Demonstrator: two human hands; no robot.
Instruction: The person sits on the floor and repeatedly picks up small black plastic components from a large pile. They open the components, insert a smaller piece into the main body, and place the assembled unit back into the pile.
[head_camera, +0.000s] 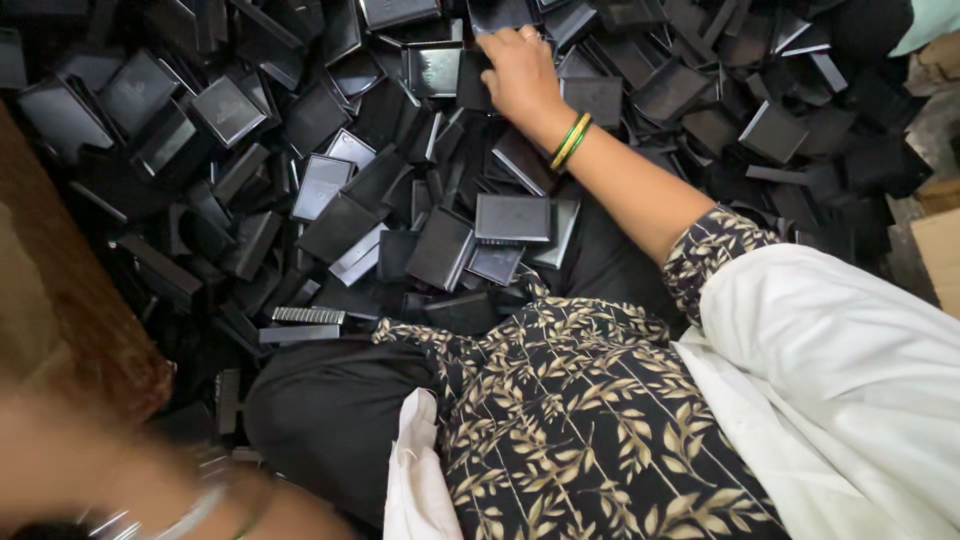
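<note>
1. Head view, stock: heap of black square trays (330, 180), loose, overlapping and tilted, covering the floor from the left edge to the right
2. Head view, right hand (520, 75): stretched to the far edge of the heap, palm down, fingers bent over the rim of a dark tray (470, 85); whether they have closed on it I cannot tell; green and yellow bangles (570, 140) at the wrist
3. Head view, left hand (70, 460): near left corner, blurred; openness and contents cannot be told
4. Head view, adjacent: glossy tray (435, 70) just beside the fingers; brown board (60, 300) along the left edge
5. Handling, as judged: pinch one rim only, lift it straight up and clear, since overlapping neighbours look likely to slide or come along
</note>
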